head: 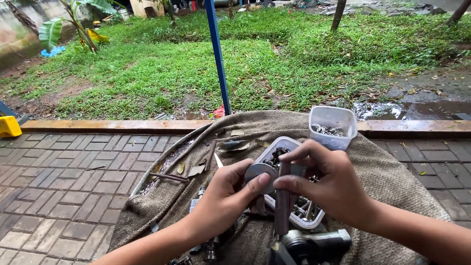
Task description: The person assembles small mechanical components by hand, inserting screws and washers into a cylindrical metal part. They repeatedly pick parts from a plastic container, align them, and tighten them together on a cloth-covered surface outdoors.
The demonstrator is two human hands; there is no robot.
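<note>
My left hand (226, 194) pinches a flat round metal disc (259, 174) between thumb and fingers. My right hand (326, 184) grips the top of a dark upright metal rod (283, 206), right beside the disc. The rod stands on a grey metal part (314, 241) at the bottom of the view. Under both hands lies a white rectangular tray (287, 144) holding several bolts and nuts. It all rests on a round table covered with coarse brown cloth (387, 176).
A clear plastic tub (332, 126) with small metal pieces stands at the table's far right. Loose rusty bits and dry leaves (196, 169) lie on the cloth at left. Brick paving (64, 181), a blue pole (217, 54), wet grass and a yellow object (9, 126) surround it.
</note>
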